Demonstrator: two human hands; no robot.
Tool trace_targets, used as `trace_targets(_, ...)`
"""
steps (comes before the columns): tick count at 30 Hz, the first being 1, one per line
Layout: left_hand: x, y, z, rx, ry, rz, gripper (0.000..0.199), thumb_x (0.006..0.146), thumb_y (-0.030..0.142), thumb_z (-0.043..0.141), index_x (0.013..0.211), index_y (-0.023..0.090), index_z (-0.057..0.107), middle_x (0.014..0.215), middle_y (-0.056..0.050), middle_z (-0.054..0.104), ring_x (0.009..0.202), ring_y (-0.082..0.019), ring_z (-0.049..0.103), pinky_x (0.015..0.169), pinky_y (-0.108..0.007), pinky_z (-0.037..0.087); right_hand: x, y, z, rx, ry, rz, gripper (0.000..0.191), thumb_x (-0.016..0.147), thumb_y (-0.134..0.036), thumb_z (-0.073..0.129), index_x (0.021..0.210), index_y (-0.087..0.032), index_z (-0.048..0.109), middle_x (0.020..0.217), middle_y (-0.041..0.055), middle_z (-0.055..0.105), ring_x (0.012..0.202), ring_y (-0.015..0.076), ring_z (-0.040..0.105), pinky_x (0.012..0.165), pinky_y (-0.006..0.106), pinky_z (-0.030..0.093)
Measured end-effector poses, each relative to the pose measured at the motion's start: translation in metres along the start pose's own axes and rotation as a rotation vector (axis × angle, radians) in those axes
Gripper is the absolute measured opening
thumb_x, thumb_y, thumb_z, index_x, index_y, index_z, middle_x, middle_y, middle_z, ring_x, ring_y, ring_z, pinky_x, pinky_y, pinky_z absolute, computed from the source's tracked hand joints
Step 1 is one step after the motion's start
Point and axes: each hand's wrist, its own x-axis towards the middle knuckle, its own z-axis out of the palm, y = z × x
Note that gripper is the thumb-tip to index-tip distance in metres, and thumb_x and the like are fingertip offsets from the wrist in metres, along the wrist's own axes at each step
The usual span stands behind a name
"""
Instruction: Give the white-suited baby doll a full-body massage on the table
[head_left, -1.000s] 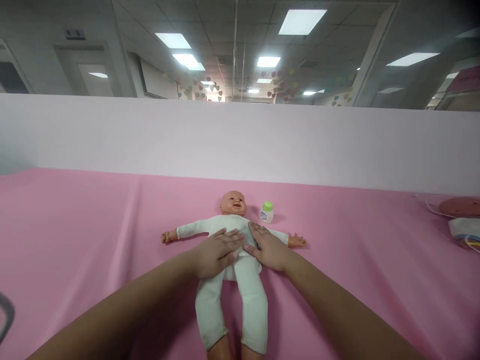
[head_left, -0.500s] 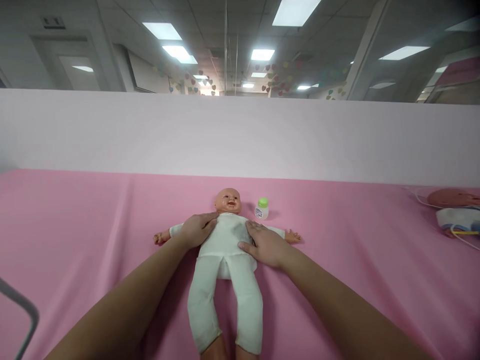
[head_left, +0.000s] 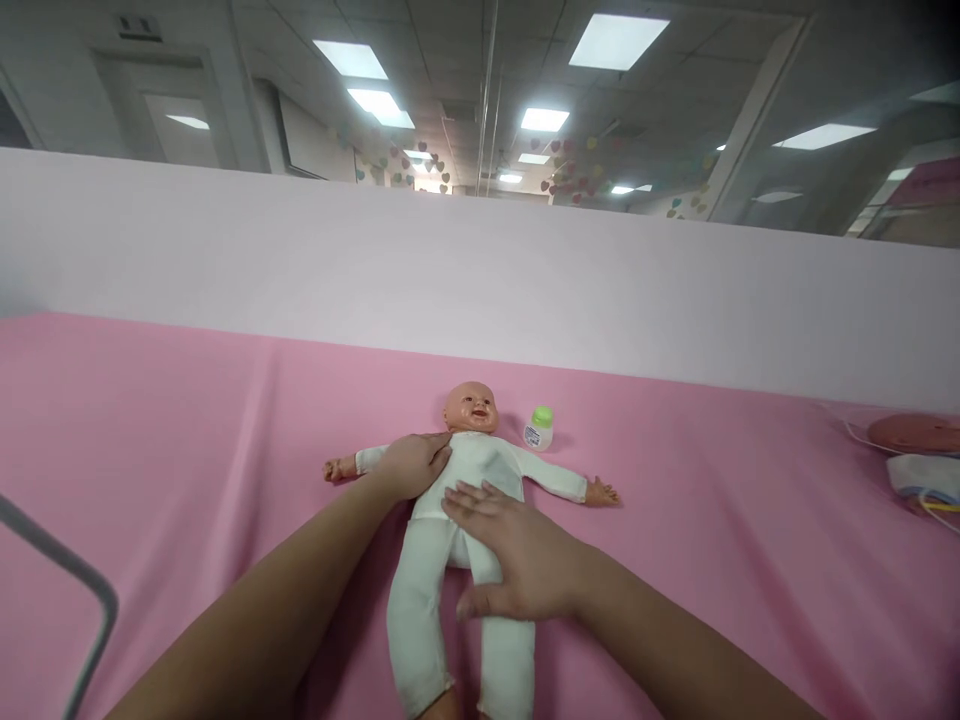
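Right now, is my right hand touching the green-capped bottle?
Apart: the head view plainly shows the doll's white sleeve and pink surface between your right hand and the green-capped bottle.

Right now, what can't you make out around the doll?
In the head view:
Doll: feet cut off by the bottom edge.
One upper arm: hidden by the left hand.
Bottle: its label is too small to read.
Grey bar: ends cut off by left and bottom edges.

L hand [head_left: 412, 467] fwd of R hand [head_left: 534, 552], palm-dn
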Motion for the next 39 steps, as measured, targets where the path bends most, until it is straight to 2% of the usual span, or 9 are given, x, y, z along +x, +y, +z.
trace_targets(4, 0.0, -0.003, 0.002, 0.048, -0.019, 0.037, 0.053, 0.103, 0.049, 0.033, 0.136, 0.023, 0.065, 0.127, -0.014, 0.075, 0.114, -0.035, 0.07, 0.097, -0.045, 0.05, 0.025, 0.024, -0.008, -0.085, 0.032, 0.094, 0.099, 0.095, -0.076, 0.049, 0.166, -0.014, 0.02, 0.172, 0.0156, 0.017, 0.161, 0.0312, 0.014, 0.131, 0.054, 0.007)
trace_targets(8, 0.0, -0.004, 0.005, 0.034, -0.009, 0.046, 0.056, 0.104, 0.049, 0.032, 0.143, 0.021, 0.06, 0.142, -0.015, 0.067, 0.127, -0.036, 0.064, 0.106, -0.047, 0.046, 0.037, 0.051, -0.012, -0.119, 0.125, 0.216, 0.089, 0.1, -0.071, 0.041, 0.165, -0.013, 0.026, 0.172, 0.0157, 0.021, 0.161, 0.0303, 0.018, 0.13, 0.051, 0.016)
trace_targets(14, 0.0, -0.002, 0.008, -0.054, -0.006, -0.004, 0.06, 0.103, 0.051, 0.033, 0.145, 0.017, 0.059, 0.148, -0.017, 0.061, 0.135, -0.036, 0.059, 0.115, -0.048, 0.04, 0.03, 0.083, -0.002, -0.068, 0.287, 0.411, 0.09, 0.1, -0.074, 0.037, 0.165, -0.012, 0.027, 0.169, 0.0169, 0.03, 0.157, 0.0318, 0.029, 0.125, 0.049, 0.027)
trace_targets(18, -0.002, 0.006, 0.001, -0.014, -0.028, -0.041, 0.058, 0.104, 0.048, 0.034, 0.149, 0.018, 0.054, 0.152, -0.016, 0.058, 0.141, -0.035, 0.054, 0.117, -0.048, 0.039, 0.022, 0.089, -0.003, -0.122, 0.33, 0.459, 0.079, 0.104, -0.067, 0.031, 0.157, -0.011, 0.041, 0.161, 0.0199, 0.046, 0.15, 0.0339, 0.041, 0.121, 0.05, 0.033)
trace_targets(23, -0.04, 0.047, -0.026, -0.091, -0.068, 0.049, 0.064, 0.103, 0.049, 0.043, 0.158, 0.015, 0.045, 0.166, -0.015, 0.038, 0.154, -0.032, 0.035, 0.127, -0.046, 0.027, 0.019, 0.091, -0.008, -0.112, 0.37, 0.396, 0.056, 0.108, -0.054, 0.028, 0.135, -0.018, 0.061, 0.135, 0.014, 0.068, 0.124, 0.0281, 0.064, 0.103, 0.04, 0.046)
trace_targets(27, -0.092, 0.092, -0.043, -0.103, -0.287, 0.263, 0.063, 0.105, 0.049, 0.043, 0.162, 0.023, 0.038, 0.166, -0.009, 0.038, 0.154, -0.029, 0.037, 0.128, -0.043, 0.028, 0.02, 0.095, -0.007, -0.116, 0.386, 0.386, 0.052, 0.108, -0.051, 0.029, 0.131, -0.019, 0.063, 0.127, 0.0127, 0.072, 0.119, 0.0282, 0.066, 0.1, 0.039, 0.047)
trace_targets(31, -0.12, 0.112, -0.039, 0.001, -0.326, 0.338, 0.072, 0.1, 0.037, 0.056, 0.165, 0.018, 0.032, 0.168, -0.014, 0.032, 0.155, -0.031, 0.033, 0.129, -0.049, 0.025, 0.02, 0.1, -0.006, -0.087, 0.39, 0.363, 0.048, 0.107, -0.048, 0.034, 0.137, -0.023, 0.061, 0.131, 0.0099, 0.071, 0.121, 0.0274, 0.066, 0.102, 0.038, 0.046)
trace_targets(34, -0.109, 0.107, -0.03, 0.028, -0.305, 0.353, 0.071, 0.102, 0.041, 0.052, 0.164, 0.015, 0.031, 0.167, -0.017, 0.033, 0.155, -0.033, 0.033, 0.128, -0.052, 0.026, 0.02, 0.101, -0.006, -0.08, 0.393, 0.363, 0.046, 0.106, -0.046, 0.036, 0.138, -0.023, 0.061, 0.134, 0.0103, 0.071, 0.122, 0.028, 0.066, 0.104, 0.039, 0.046)
trace_targets(39, -0.055, 0.084, -0.019, 0.002, -0.278, 0.285, 0.071, 0.106, 0.055, 0.035, 0.161, 0.011, 0.037, 0.166, -0.019, 0.035, 0.155, -0.035, 0.032, 0.127, -0.054, 0.028, 0.017, 0.096, -0.011, -0.049, 0.373, 0.339, 0.045, 0.104, -0.045, 0.042, 0.14, -0.024, 0.061, 0.137, 0.0097, 0.069, 0.123, 0.0282, 0.065, 0.104, 0.04, 0.047)
